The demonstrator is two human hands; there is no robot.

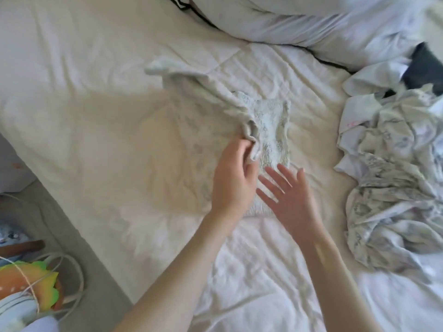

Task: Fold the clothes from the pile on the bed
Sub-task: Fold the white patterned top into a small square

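A pale, lightly patterned garment (271,121) lies on the white bed (96,116), its middle part folded into a narrow strip. One long sleeve (191,80) stretches off to the upper left. My left hand (232,178) pinches a bunched edge of that sleeve part beside the strip. My right hand (287,190) lies flat with fingers spread on the near end of the folded strip. The pile of clothes (393,164), white and grey-printed, sits crumpled at the right side of the bed.
Pillows (311,22) with dark piping lie at the head of the bed. A dark blue item (424,65) pokes out behind the pile. Left of the bed, on the floor, are white cables (76,274) and a colourful orange-green object (26,283).
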